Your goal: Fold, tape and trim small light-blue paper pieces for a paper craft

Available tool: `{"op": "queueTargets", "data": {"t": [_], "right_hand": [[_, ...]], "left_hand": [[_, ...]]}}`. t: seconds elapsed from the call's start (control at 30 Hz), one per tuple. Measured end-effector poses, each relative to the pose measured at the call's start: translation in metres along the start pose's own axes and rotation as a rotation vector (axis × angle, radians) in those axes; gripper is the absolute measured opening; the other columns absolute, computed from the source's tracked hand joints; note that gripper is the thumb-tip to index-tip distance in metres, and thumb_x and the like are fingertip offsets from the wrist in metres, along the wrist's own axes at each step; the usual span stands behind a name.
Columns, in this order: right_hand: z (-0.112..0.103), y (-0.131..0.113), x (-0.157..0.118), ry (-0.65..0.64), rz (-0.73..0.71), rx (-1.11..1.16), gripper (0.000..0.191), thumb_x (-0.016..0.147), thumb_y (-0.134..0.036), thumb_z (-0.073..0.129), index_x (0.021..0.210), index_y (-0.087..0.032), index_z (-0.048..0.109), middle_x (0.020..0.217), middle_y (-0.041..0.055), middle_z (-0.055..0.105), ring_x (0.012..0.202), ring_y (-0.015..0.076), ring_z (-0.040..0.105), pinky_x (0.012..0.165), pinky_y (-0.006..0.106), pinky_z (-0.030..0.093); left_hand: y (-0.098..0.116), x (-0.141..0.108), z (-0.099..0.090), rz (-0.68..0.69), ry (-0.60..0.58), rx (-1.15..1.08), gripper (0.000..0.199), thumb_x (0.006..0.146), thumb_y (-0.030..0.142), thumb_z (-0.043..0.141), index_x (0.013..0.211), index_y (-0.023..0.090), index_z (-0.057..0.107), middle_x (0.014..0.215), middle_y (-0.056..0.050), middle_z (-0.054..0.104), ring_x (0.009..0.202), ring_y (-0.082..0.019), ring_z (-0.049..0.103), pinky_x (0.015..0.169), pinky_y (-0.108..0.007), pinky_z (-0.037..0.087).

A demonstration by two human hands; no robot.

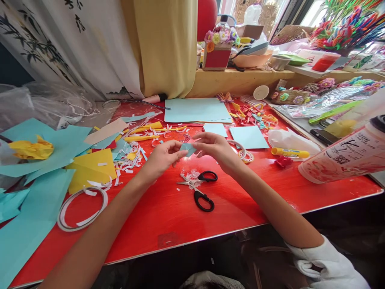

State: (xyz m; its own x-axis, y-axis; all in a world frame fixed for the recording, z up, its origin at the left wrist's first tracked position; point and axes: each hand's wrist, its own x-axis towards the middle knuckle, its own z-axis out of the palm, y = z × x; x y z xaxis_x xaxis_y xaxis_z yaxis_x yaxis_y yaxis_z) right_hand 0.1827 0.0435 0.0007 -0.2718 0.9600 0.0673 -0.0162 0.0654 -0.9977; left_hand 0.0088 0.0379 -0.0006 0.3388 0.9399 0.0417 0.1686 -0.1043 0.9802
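A small light-blue piece of paper point(188, 149) is held up between both hands, above the middle of the red table. My left hand point(164, 158) pinches its left side with thumb and fingers. On the right side, my right hand point(215, 149) has its fingers closed at the paper's edge. Below the hands, scissors with black handles point(204, 200) lie spread apart on the table, their blades over a small clump of clear, crumpled scraps point(189, 176). Behind the right hand are two light-blue paper squares, a smaller one point(215, 129) and a larger one point(249, 137).
Large blue sheets point(197, 110) lie at the back of the red table point(150, 228). Tape rolls point(82, 208), yellow paper point(90, 168) and scraps are at left. A yellow glue tube point(290, 153) and a large tilted cup point(345, 152) are at right.
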Motion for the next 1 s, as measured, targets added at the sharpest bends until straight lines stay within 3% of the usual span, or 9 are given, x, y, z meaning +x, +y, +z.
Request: {"op": "queueTargets", "data": {"t": [0.1, 0.23, 0.37, 0.5, 0.63, 1.0], "right_hand": [[-0.002, -0.001, 0.001, 0.05, -0.072, 0.102, 0.032, 0.072, -0.034, 0.063, 0.098, -0.017, 0.056, 0.09, 0.0042, 0.061, 0.076, 0.011, 0.059, 0.07, 0.025, 0.049], [0.002, 0.003, -0.001, -0.009, -0.128, -0.166, 0.026, 0.075, -0.039, 0.058, 0.085, -0.015, 0.061, 0.083, 0.0038, 0.061, 0.07, 0.0104, 0.053, 0.06, 0.023, 0.044], [0.003, 0.008, -0.002, -0.004, -0.217, -0.425, 0.028, 0.081, -0.04, 0.049, 0.076, -0.014, 0.06, 0.073, 0.0029, 0.058, 0.064, 0.0103, 0.049, 0.057, 0.023, 0.041], [0.002, 0.008, -0.001, 0.038, -0.28, -0.581, 0.025, 0.082, -0.035, 0.048, 0.072, -0.015, 0.058, 0.072, 0.0029, 0.056, 0.065, 0.0108, 0.049, 0.058, 0.024, 0.041], [0.002, 0.007, -0.001, -0.088, -0.184, -0.437, 0.027, 0.082, -0.038, 0.048, 0.076, -0.014, 0.059, 0.074, 0.0036, 0.058, 0.067, 0.0115, 0.054, 0.057, 0.023, 0.046], [0.008, -0.002, -0.006, -0.227, 0.016, -0.16, 0.013, 0.077, -0.026, 0.056, 0.079, -0.013, 0.056, 0.071, 0.0028, 0.061, 0.069, 0.0132, 0.062, 0.065, 0.028, 0.052]], "left_hand": [[-0.001, -0.001, 0.004, -0.041, -0.019, -0.048, 0.024, 0.067, 0.035, 0.065, 0.075, 0.014, 0.056, 0.066, 0.0, 0.057, 0.059, -0.011, 0.053, 0.056, -0.023, 0.043], [-0.005, -0.002, 0.01, -0.049, 0.043, -0.166, 0.026, 0.068, 0.035, 0.065, 0.08, 0.014, 0.055, 0.074, -0.002, 0.061, 0.067, -0.014, 0.058, 0.064, -0.028, 0.046], [-0.005, -0.002, 0.011, -0.008, -0.01, 0.043, 0.026, 0.07, 0.037, 0.063, 0.085, 0.016, 0.06, 0.077, -0.001, 0.059, 0.072, -0.013, 0.054, 0.063, -0.024, 0.041], [-0.008, -0.002, 0.009, 0.049, 0.056, 0.132, 0.023, 0.074, 0.04, 0.057, 0.078, 0.017, 0.06, 0.069, 0.001, 0.054, 0.063, -0.01, 0.047, 0.059, -0.022, 0.036], [-0.014, -0.001, 0.008, 0.07, 0.163, 0.037, 0.024, 0.074, 0.039, 0.057, 0.071, 0.016, 0.06, 0.064, 0.002, 0.052, 0.058, -0.009, 0.043, 0.057, -0.022, 0.035], [-0.006, -0.002, 0.008, 0.162, 0.23, -0.018, 0.022, 0.074, 0.038, 0.057, 0.077, 0.016, 0.059, 0.07, 0.0, 0.055, 0.059, -0.009, 0.044, 0.052, -0.021, 0.035]]}}
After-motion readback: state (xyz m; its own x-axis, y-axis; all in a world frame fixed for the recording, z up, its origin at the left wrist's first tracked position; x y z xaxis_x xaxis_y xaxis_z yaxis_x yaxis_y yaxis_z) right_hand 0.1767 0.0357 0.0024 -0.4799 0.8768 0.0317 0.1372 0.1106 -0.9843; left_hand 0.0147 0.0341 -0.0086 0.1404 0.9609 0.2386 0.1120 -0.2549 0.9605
